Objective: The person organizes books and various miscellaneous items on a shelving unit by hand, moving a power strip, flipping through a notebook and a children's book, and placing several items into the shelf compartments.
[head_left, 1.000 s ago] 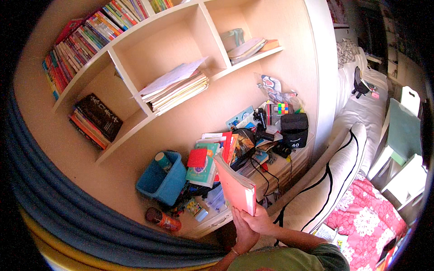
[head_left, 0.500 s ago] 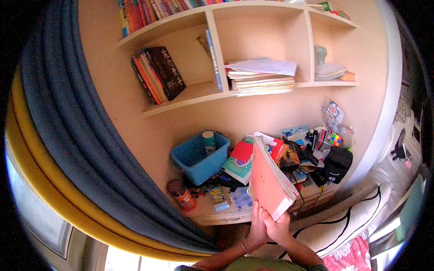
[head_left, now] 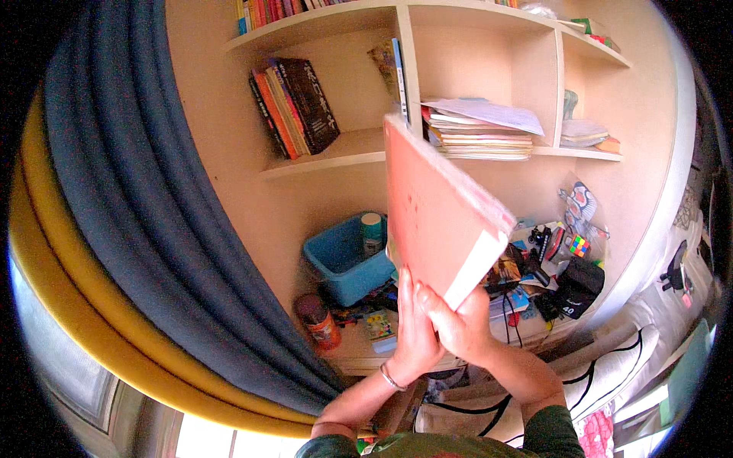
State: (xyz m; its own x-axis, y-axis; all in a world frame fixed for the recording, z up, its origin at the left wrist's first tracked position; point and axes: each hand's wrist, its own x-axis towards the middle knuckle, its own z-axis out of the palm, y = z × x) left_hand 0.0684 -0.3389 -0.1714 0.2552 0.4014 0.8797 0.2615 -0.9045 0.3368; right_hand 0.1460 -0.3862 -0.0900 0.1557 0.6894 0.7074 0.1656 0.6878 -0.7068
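A pink-covered book (head_left: 439,210) with a pale strip along one edge stands tilted up in front of me, held between both hands. My left hand (head_left: 416,336) presses against its lower end with the fingers stretched upward together. From the other side my right hand (head_left: 464,327) grips the lower corner, its thumb lying across the cover; its other fingers are mostly hidden. The top of the book reaches up to the front of a cream shelf (head_left: 336,155). Behind the book, part of the cluttered desk is hidden.
Leaning books (head_left: 301,107) and a paper stack (head_left: 485,137) sit in the shelf compartments. On the desk are a blue bin (head_left: 347,278), a jar with an orange label (head_left: 321,324), a colourful puzzle cube (head_left: 578,246) and a black pouch (head_left: 579,286). Dark curtains (head_left: 130,191) hang left.
Both hands have raised the pink book up toward the shelf, and it looks larger. More of my forearms shows. The view has shifted, so the shelf and desk sit farther right.
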